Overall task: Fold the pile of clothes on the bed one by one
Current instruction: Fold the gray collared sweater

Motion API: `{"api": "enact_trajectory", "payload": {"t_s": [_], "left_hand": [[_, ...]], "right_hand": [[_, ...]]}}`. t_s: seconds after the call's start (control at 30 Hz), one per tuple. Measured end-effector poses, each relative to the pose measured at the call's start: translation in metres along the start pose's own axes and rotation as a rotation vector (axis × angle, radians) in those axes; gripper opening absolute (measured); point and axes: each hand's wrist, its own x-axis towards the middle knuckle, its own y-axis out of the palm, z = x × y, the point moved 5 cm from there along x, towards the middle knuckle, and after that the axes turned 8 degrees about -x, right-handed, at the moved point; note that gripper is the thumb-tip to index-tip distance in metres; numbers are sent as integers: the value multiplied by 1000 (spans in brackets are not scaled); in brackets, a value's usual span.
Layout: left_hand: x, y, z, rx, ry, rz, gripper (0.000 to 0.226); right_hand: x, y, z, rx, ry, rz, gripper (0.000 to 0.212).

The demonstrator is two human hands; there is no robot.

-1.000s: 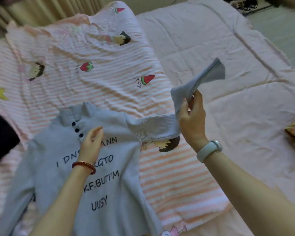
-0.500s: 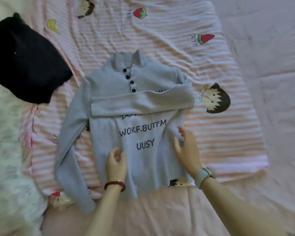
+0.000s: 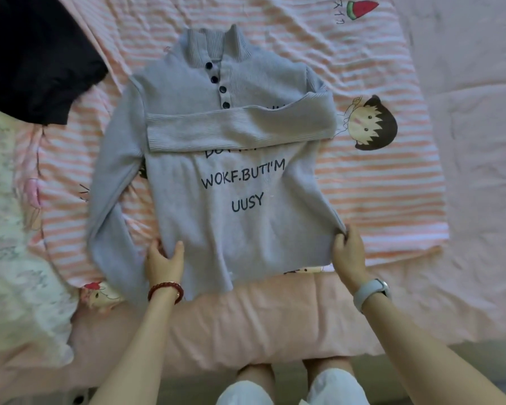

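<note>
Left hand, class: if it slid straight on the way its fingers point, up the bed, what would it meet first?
Probably the folded sleeve lying across the grey sweater's chest. The left hand already grips the hem, so its path runs over the sweater front first; depth is hard to judge.

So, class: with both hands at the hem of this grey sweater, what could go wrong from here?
1. The folded sleeve only lies loose across the chest; lifting the hem may slide it off.
2. The other sleeve is unfolded and could trail out.
3. The right hand pinches just a corner, so the grey sweater may skew.
</note>
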Motion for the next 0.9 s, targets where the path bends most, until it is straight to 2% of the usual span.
{"api": "enact_trajectory", "payload": {"t_s": [0.1, 0.2, 0.27, 0.33, 0.47, 0.5, 0.57, 0.63, 0.7, 0.8, 0.9], "left_hand": [[-8, -2, 0, -12, -30, 84, 29], [-23, -17, -1, -25, 29, -31, 30], [-30, -28, 3, -9, 52, -88, 28], [-29, -34, 14, 26, 29, -76, 19], [-11, -29, 33, 180, -9, 58, 25], [-8, -26, 36, 191, -14, 89, 25], [-4, -26, 39, 185, -3, 100, 26], [-5, -32, 36, 158, 33, 22, 28], [-5, -46, 34, 194, 91, -123, 36], [4, -75, 43, 142, 32, -313, 55], [27, -94, 71, -33, -174, -326, 71]], "right_hand": [[0, -23, 0, 101, -6, -110, 15], [1, -43, -16, 73, -13, -172, 25], [3, -51, -34, -12, 31, -141, 26], [2, -50, -53, -124, 110, -74, 24], [2, -34, -76, -217, 291, 33, 17], [1, -29, -75, -243, 310, 37, 28], [-2, -21, -58, -408, 203, 2, 46], [-10, -6, -22, -578, -84, -59, 51], [-22, 21, 15, -693, -385, -46, 57], [-41, 69, 53, -818, -628, 159, 63], [-55, 115, 69, -918, -691, 370, 58]]}}
